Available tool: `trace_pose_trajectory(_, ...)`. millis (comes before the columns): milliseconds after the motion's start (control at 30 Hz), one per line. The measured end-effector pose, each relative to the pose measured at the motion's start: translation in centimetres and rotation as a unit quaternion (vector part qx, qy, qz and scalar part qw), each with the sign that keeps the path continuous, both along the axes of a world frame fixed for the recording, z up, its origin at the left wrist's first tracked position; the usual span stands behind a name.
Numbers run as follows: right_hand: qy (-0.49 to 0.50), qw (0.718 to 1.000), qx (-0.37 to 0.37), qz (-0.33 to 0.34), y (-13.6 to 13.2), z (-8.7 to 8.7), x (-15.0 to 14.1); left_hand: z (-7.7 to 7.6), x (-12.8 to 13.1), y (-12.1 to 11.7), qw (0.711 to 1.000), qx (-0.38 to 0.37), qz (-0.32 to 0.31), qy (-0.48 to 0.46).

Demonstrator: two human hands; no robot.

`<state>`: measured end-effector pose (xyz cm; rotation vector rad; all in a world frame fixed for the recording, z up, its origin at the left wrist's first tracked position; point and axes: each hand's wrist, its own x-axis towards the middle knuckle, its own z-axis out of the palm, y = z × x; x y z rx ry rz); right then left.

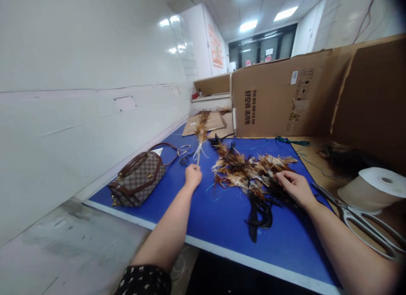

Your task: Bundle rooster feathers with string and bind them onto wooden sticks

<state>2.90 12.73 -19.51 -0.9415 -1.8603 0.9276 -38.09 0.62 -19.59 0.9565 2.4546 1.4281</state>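
My left hand (193, 176) is closed round the thin stick of a feather duster (201, 128). Brown and golden feathers fan out at its far end, with pale string ends hanging loose below them. At the right edge of a heap of brown, white and black feathers (244, 168), my right hand (294, 187) has its thumb and fingertips pinched together on some feathers. Black feathers (258, 216) hang out of the heap toward the table's front edge.
A patterned handbag (141, 176) stands at the left of the blue table (218, 235). Large scissors (358, 214) and a spool (371, 191) lie at the right. Behind rises a cardboard wall (272, 100); teal cord (292, 141) lies before it.
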Motion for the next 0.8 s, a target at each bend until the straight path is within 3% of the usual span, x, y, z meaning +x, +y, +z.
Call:
trace_pose_trajectory(133,-0.064,0.992,0.103,-0.012,0.1,-0.1,0.0,-1.0,-2.2,-0.1,0.995,-0.073,0.042,0.062)
trace_pose_trajectory(267,-0.133,0.975,0.18,0.01,-0.5,-0.3,-0.8,-1.4,-2.9,-0.5,0.985,-0.126,0.049,0.104)
trace_pose_trajectory(400,-0.285,0.925,0.249,-0.033,-1.6,-0.4,-2.0,-1.2,-2.7,-0.9,0.976,-0.162,0.06,0.131)
trace_pose_trajectory(567,-0.419,0.866,0.264,-0.068,-1.8,-0.8,-3.1,-1.1,-2.2,-1.1,0.969,-0.184,0.068,0.149)
trace_pose_trajectory(800,-0.419,0.864,0.258,-0.111,-1.9,-1.0,-3.6,-1.0,-1.7,-1.4,0.969,-0.177,0.068,0.158)
